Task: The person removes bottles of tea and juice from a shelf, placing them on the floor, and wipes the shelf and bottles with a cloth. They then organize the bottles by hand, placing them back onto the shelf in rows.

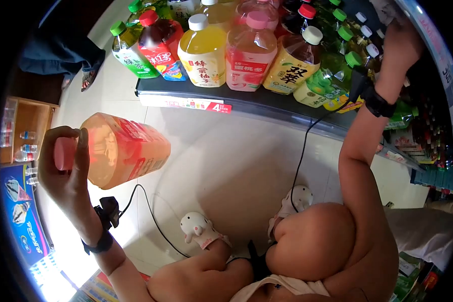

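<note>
Pink bottle (121,151) gripped at its cap by my left hand (65,166); right hand (400,45) reaches deep into the shelf (267,104), grip indeterminate. Probable step: shelving. The next move requires a free slot.

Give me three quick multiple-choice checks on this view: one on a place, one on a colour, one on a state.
1. Where is the right hand?
A. on the floor
B. up at the shelf
C. on a knee

2. What colour is the cap of the bottle in the left hand?
A. green
B. white
C. pink

3. How is that bottle held?
A. upright
B. on its side, in the air
C. upside down on the shelf

Answers:
1 B, since the right hand is raised to the shelf.
2 C, since the cap in the left hand is pink.
3 B, since the bottle lies sideways in the air, gripped at the cap end.
</note>
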{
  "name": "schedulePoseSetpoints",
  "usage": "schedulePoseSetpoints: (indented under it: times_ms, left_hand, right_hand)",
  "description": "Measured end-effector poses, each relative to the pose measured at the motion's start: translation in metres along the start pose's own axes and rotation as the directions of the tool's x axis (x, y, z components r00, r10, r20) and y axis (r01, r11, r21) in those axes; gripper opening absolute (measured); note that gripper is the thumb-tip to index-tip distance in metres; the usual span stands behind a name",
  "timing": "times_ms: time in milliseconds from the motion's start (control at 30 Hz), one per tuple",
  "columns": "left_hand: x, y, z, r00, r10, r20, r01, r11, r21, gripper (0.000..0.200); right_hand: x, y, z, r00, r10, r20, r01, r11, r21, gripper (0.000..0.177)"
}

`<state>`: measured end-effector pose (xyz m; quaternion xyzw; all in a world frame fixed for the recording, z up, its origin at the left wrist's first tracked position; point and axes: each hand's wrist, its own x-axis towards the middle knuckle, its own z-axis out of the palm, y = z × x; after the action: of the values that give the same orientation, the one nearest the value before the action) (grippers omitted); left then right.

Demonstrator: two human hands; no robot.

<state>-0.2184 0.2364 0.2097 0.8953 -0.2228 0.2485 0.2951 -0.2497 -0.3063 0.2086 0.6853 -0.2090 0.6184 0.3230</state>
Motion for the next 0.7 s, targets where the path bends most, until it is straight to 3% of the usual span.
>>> schedulePoseSetpoints:
  times_ms: [33, 67, 100, 133, 167, 233, 300, 400, 500, 600, 667, 700]
  left_hand:
    - [0.001, 0.0, 0.001, 1.0, 0.0, 0.004, 0.0, 1.0, -0.013, 0.015]
    - [0.001, 0.0, 0.001, 1.0, 0.004, 0.01, -0.003, 1.0, -0.013, 0.015]
    - [0.001, -0.001, 0.001, 1.0, 0.006, 0.015, -0.006, 1.0, -0.013, 0.015]
    - [0.002, -0.001, 0.001, 1.0, 0.01, 0.024, -0.009, 1.0, -0.013, 0.016]
    - [0.001, 0.0, 0.002, 1.0, -0.003, 0.027, 0.003, 1.0, -0.017, 0.016]
    - [0.001, 0.0, 0.002, 0.999, -0.027, 0.04, 0.027, 0.999, -0.018, 0.016]
    - [-0.001, -0.002, 0.002, 0.999, -0.021, 0.036, 0.022, 0.999, -0.033, 0.017]
    - [0.0, -0.003, 0.002, 0.998, -0.014, 0.067, 0.017, 0.999, -0.032, 0.018]
    - [0.0, -0.003, 0.004, 0.996, 0.016, 0.093, -0.014, 0.999, -0.029, 0.018]
    - [0.001, 0.0, 0.004, 0.991, 0.053, 0.124, -0.043, 0.996, -0.084, 0.017]
    - [-0.001, 0.003, 0.004, 0.993, 0.038, 0.112, -0.029, 0.996, -0.081, 0.018]
    - [-0.001, 0.002, 0.005, 0.995, 0.058, 0.086, -0.05, 0.995, -0.086, 0.019]
  right_hand:
    - [-0.002, -0.002, -0.005, 0.953, 0.046, 0.299, -0.043, 0.999, -0.018, 0.037]
    - [-0.006, -0.004, -0.011, 0.82, 0.091, 0.565, -0.078, 0.996, -0.047, 0.042]
    - [-0.011, -0.005, -0.015, 0.613, 0.13, 0.78, -0.103, 0.991, -0.085, 0.051]
    - [-0.023, 0.013, 0.01, 0.437, 0.067, 0.897, -0.007, 0.997, -0.072, 0.046]
    - [-0.038, 0.02, 0.016, 0.357, -0.062, 0.932, 0.124, 0.992, 0.018, 0.047]
    - [-0.058, 0.031, 0.024, 0.308, -0.215, 0.927, 0.141, 0.974, 0.179, 0.048]
    - [-0.068, 0.042, 0.03, 0.419, -0.258, 0.871, -0.053, 0.95, 0.307, 0.048]
    - [-0.041, 0.025, -0.015, 0.514, -0.431, 0.742, -0.015, 0.86, 0.51, 0.05]
    - [-0.005, -0.026, -0.061, 0.516, -0.473, 0.714, -0.265, 0.704, 0.659, 0.04]
    - [-0.002, -0.073, -0.074, 0.599, -0.539, 0.593, -0.163, 0.643, 0.749, 0.032]
    - [-0.006, -0.093, -0.081, 0.474, -0.546, 0.691, -0.344, 0.607, 0.716, 0.024]
    - [-0.007, -0.1, -0.083, 0.435, -0.562, 0.704, -0.249, 0.676, 0.694, 0.027]
